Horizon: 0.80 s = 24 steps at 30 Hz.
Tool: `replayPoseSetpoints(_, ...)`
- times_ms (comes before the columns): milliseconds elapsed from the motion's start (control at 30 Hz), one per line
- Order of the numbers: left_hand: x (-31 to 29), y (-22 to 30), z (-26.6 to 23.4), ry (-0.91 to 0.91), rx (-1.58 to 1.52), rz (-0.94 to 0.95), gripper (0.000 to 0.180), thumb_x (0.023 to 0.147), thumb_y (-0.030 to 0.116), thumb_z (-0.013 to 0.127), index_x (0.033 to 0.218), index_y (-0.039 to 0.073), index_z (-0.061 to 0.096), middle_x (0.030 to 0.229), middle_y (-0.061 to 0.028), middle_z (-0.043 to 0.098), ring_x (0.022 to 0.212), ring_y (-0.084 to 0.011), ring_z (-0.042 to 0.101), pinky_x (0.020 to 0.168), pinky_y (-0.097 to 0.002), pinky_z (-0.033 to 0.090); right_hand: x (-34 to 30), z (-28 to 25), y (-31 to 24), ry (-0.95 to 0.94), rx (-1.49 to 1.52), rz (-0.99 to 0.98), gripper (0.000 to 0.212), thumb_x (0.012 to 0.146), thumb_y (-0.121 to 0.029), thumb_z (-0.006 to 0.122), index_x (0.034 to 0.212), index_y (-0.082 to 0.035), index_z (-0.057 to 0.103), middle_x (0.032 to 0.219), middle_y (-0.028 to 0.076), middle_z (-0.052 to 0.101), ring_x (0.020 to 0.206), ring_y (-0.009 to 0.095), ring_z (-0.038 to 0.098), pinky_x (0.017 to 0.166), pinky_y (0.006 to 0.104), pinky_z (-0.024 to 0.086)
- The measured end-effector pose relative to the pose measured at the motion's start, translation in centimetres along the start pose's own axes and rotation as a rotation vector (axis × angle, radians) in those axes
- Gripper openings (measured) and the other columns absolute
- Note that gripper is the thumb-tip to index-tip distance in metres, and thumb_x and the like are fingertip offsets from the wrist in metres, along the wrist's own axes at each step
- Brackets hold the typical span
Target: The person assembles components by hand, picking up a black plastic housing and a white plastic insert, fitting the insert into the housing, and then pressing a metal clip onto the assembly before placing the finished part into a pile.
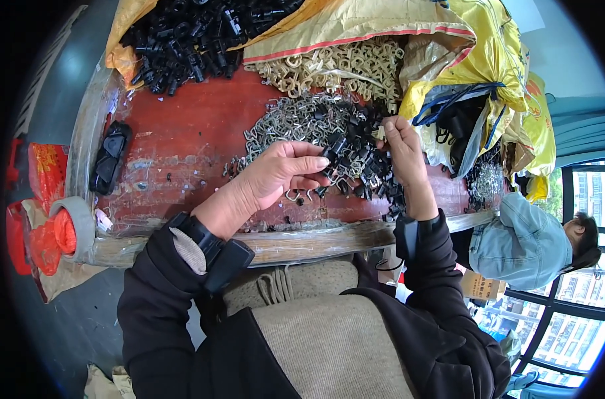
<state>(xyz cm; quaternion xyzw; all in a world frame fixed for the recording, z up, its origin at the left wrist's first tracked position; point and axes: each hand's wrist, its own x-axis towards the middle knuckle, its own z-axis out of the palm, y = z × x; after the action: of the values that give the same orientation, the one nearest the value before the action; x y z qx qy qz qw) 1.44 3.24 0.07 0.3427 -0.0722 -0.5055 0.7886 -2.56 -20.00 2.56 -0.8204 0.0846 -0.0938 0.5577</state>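
- Grey ring (83,233) at the worktop's near left corner, with red plastic (64,231) inside it.
- Black moulded object (111,157) lying along the left edge of the red worktop (183,126).
- Orange sack (121,61) at the far edge, left of the middle, open over a mass of glossy black fittings (203,50).
- Left hand (276,176) above the near half, thumb and forefinger closed on a black plastic part (334,145), the other fingers curled loosely.
- Bent metal hooks (266,130) heaped mid-worktop, beyond and beside that hand.
- Beige clips (342,66) piled behind the hooks toward the far edge.
- Small black pieces (375,176) strewn between the hands, toward the near edge.
- Right hand (405,149) at the heap's right side, fingertips drawn nearly together; cannot tell whether they grip anything.
- Yellow sack (508,66) at the far right corner.
- Person in a light-blue jacket (525,239) beyond the right end.
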Motion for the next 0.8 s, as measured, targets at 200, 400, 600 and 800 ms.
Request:
replayPoseSetpoints(200, -0.1, 0.0, -0.1, 0.012, 0.016, -0.008, 0.018, 0.076, 0.009, 0.056, 0.091, 0.0, 0.053, 0.083, -0.0069, 0.058, 0.069, -0.015, 0.059, 0.059, -0.0203, 0.048, -2.3, 1.6, -0.1, -0.148, 0.549, 0.263, 0.016, 0.085, -0.018, 0.045, 0.083, -0.003, 0.05, 0.071, 0.004, 0.051, 0.05, 0.008, 0.041, 0.046, 0.0193, 0.035)
replayPoseSetpoints(400, 0.1, -0.3, -0.2, 0.059, 0.018, -0.018, 0.018, 0.074, 0.011, 0.059, 0.089, 0.0, 0.055, 0.078, -0.0045, 0.058, 0.067, -0.0124, 0.058, 0.056, -0.0184, 0.047, -3.9, 2.6, -0.2, -0.149, 0.8, 0.273, 0.017, 0.084, -0.018, 0.046, 0.084, -0.002, 0.051, 0.072, 0.003, 0.051, 0.049, 0.006, 0.04, 0.046, 0.0167, 0.032)
replayPoseSetpoints(600, 0.0, -0.5, 0.1, 0.08, 0.016, -0.022, 0.018, 0.074, 0.011, 0.059, 0.088, 0.0, 0.055, 0.077, -0.0041, 0.057, 0.066, -0.012, 0.058, 0.057, -0.0189, 0.048, -4.9, 5.1, -1.7, -0.149, 0.697, 0.204, 0.015, 0.083, -0.016, 0.048, 0.087, -0.003, 0.052, 0.07, 0.001, 0.049, 0.051, 0.004, 0.038, 0.045, 0.0161, 0.031)
replayPoseSetpoints(800, 0.1, -1.0, 0.0, 0.073, -0.013, -0.041, 0.019, 0.074, 0.011, 0.059, 0.09, 0.001, 0.054, 0.08, -0.0045, 0.058, 0.07, -0.0152, 0.059, 0.06, -0.0199, 0.048, -5.1, 6.9, -2.0, -0.003, 0.41, -0.023, 0.01, 0.081, -0.012, 0.052, 0.082, -0.003, 0.053, 0.08, 0.0, 0.046, 0.055, 0.003, 0.038, 0.048, 0.0157, 0.03)
